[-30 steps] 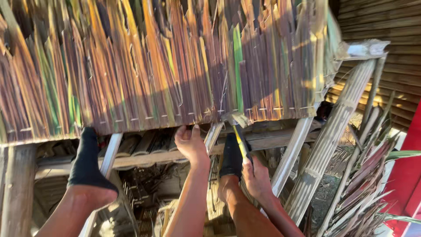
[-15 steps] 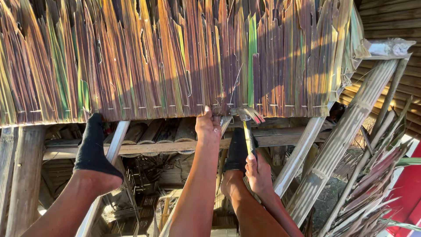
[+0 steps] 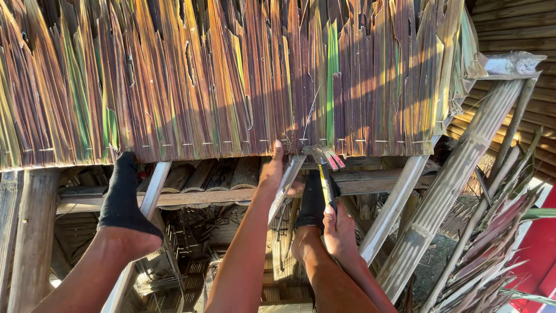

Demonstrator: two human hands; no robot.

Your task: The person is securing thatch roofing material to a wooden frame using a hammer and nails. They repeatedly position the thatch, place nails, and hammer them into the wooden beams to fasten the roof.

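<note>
- The person's left hand (image 3: 273, 168) reaches up to the lower edge of the thatch panel (image 3: 231, 81), a wide sheet of folded palm leaves in brown, yellow and green, stitched along a line near its bottom.
- Its fingertips press against that stitched edge; whether they pinch a leaf or only touch it I cannot tell from here.
- The right hand (image 3: 339, 232) sits lower, closed around a thin leaf strip (image 3: 325, 182), yellow and green, that runs up to the panel's edge just right of the left hand.
- The strip's top end fans out reddish where it meets the leaves.
- Two feet in black socks brace on the frame: the left foot (image 3: 123, 194) on a pale slanted pole (image 3: 152, 188), the right foot (image 3: 313, 203) just beside the right hand.
- Weathered wooden beams (image 3: 370, 179) cross under the panel.
- A thick bamboo post (image 3: 457, 179) leans at the right, with loose palm leaves (image 3: 492, 249) stacked near it.
</note>
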